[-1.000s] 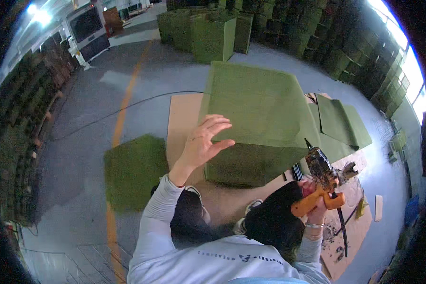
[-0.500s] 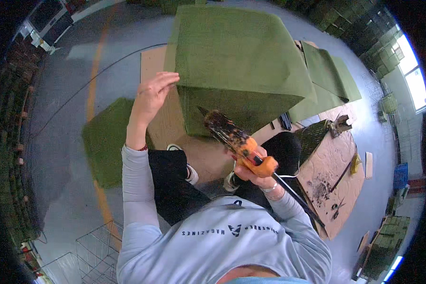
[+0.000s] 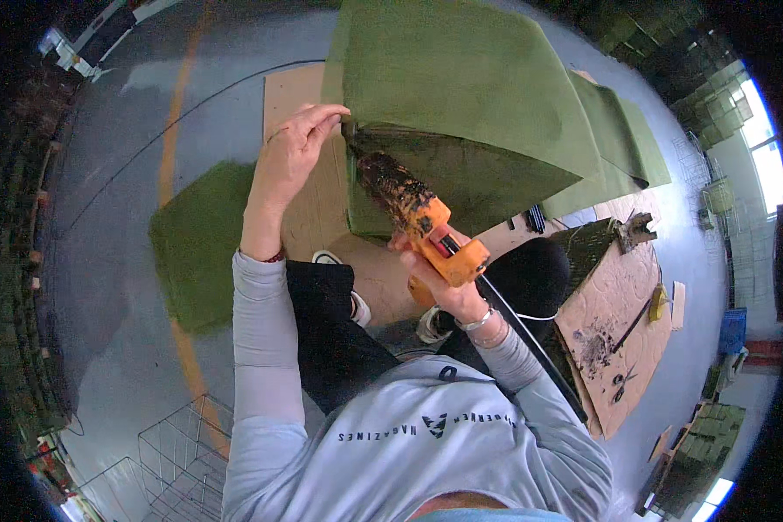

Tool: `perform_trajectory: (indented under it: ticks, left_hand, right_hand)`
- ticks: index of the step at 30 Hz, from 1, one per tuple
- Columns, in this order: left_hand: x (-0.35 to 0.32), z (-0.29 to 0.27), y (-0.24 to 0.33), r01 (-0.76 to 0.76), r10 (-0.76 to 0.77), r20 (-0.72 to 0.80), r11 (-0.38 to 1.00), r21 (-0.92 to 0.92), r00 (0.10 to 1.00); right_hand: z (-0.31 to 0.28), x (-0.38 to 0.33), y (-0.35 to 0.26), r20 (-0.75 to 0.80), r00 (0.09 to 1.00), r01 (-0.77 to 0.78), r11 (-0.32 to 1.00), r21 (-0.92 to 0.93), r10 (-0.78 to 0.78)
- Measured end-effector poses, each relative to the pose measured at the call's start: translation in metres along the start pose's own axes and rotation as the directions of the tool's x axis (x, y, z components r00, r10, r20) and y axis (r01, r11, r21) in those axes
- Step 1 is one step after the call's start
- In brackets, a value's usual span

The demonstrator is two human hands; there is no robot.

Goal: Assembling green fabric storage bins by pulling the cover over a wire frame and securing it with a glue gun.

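Note:
A large sheet of green fabric (image 3: 461, 78) covers a box-like form in front of me, its near edge raised over a shadowed opening. My left hand (image 3: 296, 152) pinches the fabric's near left corner between thumb and fingers. My right hand (image 3: 448, 278) is wrapped around an orange hot glue gun (image 3: 431, 217). Dark residue crusts its front part, and the nozzle points at the corner just below my left fingertips. A long black glue stick (image 3: 531, 344) runs out of the gun's rear, along my right forearm.
Flat green fabric (image 3: 204, 252) lies on the floor to the left, beside wire frames (image 3: 178, 452). At right, cardboard (image 3: 618, 304) carries black crumbs, scissors (image 3: 623, 383) and a dark stick. A white cord (image 3: 535, 317) loops near my right knee.
My left hand has moved up and right and closed on the fabric corner. The glue gun has come up and left, its nozzle now at that corner. The green fabric sits slightly higher in view.

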State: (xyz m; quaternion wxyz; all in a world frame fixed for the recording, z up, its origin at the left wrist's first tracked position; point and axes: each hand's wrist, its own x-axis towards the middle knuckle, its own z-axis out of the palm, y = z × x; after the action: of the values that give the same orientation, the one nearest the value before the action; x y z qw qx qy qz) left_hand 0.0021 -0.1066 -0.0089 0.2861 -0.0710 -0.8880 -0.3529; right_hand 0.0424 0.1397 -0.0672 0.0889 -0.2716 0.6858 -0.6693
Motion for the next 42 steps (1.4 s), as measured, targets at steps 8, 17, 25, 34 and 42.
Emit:
perform_trajectory:
  ticks: [8,17,25,34,42]
  left_hand:
    - [0.0,-0.003,0.002,0.041,-0.041,0.017,0.999,0.025,0.999]
    - [0.001,-0.003,0.003,0.027,-0.029,0.027,0.997,0.067,0.999]
    - [0.0,0.0,-0.003,0.02,-0.021,0.006,0.998,0.059,1.0]
    - [0.0,0.001,-0.003,0.056,-0.056,0.017,0.997,0.045,0.998]
    - [0.0,0.001,-0.005,0.083,-0.084,0.023,0.996,0.041,0.996]
  right_hand:
    - [0.004,0.013,-0.019,0.051,0.998,-0.045,0.998,0.051,0.042]
    - [0.003,0.012,0.002,0.073,0.992,-0.112,0.989,0.101,0.105]
    - [0.002,0.007,0.018,0.075,0.992,-0.099,0.995,0.013,0.098]
    - [0.002,0.01,0.005,0.043,0.991,-0.126,0.99,0.059,0.123]
    - [0.0,0.007,0.012,0.053,0.989,-0.148,0.974,0.174,0.141]
